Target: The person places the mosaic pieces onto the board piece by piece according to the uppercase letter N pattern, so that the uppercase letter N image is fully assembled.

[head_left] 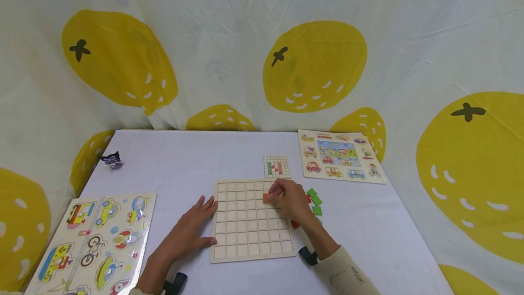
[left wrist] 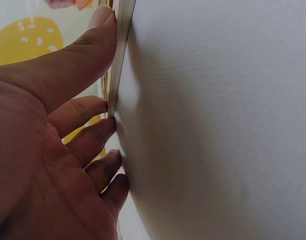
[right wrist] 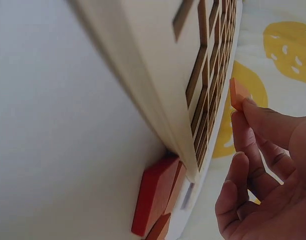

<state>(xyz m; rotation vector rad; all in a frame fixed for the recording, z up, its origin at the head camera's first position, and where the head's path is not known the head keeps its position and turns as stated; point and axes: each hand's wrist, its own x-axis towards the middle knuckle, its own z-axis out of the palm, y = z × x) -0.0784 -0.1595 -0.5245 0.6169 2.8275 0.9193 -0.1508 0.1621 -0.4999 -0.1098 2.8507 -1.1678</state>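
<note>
A square orange tile (head_left: 266,197) is pinched between the thumb and fingers of my right hand (head_left: 291,199), over the upper right part of a wooden grid board (head_left: 242,227). In the right wrist view the tile (right wrist: 237,94) is held clear of the board's surface. My left hand (head_left: 186,229) rests at the board's left edge with fingers spread. The left wrist view shows its thumb (left wrist: 100,25) against the board's side (left wrist: 124,30). Red tiles (right wrist: 155,195) and green tiles (head_left: 317,211) lie beside the board's right edge, partly hidden by my right arm.
A small pattern card (head_left: 276,167) with coloured squares lies just behind the board. At the back right is a vehicle picture puzzle (head_left: 307,167); a larger peg puzzle (head_left: 143,201) lies at the front left. A small dark figure (head_left: 112,160) stands near the back left corner.
</note>
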